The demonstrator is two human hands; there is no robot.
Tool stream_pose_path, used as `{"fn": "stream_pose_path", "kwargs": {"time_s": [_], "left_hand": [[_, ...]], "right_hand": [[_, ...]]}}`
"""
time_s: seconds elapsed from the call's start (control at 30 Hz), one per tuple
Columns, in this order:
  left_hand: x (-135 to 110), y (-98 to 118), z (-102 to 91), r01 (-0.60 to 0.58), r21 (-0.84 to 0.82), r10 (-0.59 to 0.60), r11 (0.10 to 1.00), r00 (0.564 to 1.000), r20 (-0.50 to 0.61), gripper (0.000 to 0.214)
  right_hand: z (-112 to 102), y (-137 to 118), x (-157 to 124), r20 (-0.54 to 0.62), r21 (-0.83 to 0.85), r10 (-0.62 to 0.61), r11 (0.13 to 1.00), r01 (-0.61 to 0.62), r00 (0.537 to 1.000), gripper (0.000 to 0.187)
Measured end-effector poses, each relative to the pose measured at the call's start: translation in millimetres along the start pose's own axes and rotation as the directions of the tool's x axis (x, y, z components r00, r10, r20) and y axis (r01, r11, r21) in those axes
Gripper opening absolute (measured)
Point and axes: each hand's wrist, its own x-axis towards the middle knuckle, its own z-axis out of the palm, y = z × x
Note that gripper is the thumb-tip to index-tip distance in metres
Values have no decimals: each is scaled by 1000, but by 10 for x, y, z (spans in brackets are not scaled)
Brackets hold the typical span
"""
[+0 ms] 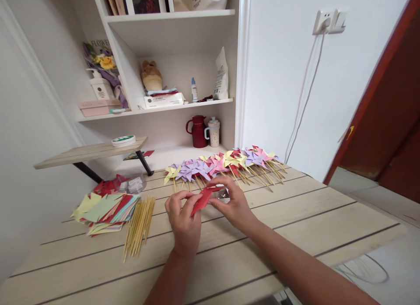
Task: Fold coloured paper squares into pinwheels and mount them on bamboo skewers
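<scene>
My left hand (183, 219) and my right hand (231, 202) meet over the middle of the wooden table (295, 217). Both pinch a folded piece of red paper (204, 198), held just above the tabletop. The left fingers grip its lower end, the right fingers its upper end. A small shiny object (223, 194) lies behind the right fingers; I cannot make out what it is. To the left lie a bundle of thin wooden sticks (139, 226) and a fanned pile of cut coloured paper squares (105, 211). A row of finished paper pinwheels (226, 163) on sticks lines the far edge.
A clear bag of small items (131, 184) sits behind the paper pile. White shelves at the back hold a red jug (198, 131), a mug (214, 132) and bottles. A small side table (88, 152) carries a round tin. Cables hang from a wall socket (328, 21).
</scene>
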Motion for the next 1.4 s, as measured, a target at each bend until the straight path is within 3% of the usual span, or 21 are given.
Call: {"fn": "stream_pose_path", "kwargs": {"time_s": [0.13,0.33,0.67,1.0,1.2,1.4], "left_hand": [[10,27,-9,-19,-26,19,999,1000,14,18],[23,56,-26,-24,-53,26,998,999,35,20],[27,67,-33,-26,-77,30,997,998,49,25],[24,54,-32,-22,-79,28,997,997,76,29],[-36,-8,31,63,-132,-45,989,989,138,30],[-95,-75,89,278,-177,-220,944,931,292,29]], "right_hand": [[-4,22,19,-56,20,-13,1000,14,998,44],[-23,45,40,1,-6,-92,996,92,996,12],[-37,59,36,36,-47,-176,983,178,984,8],[-34,34,16,33,-117,-173,978,176,984,9],[-14,94,-4,33,-152,-134,979,138,990,6],[1,198,-27,12,-121,-47,992,48,999,5]]}}
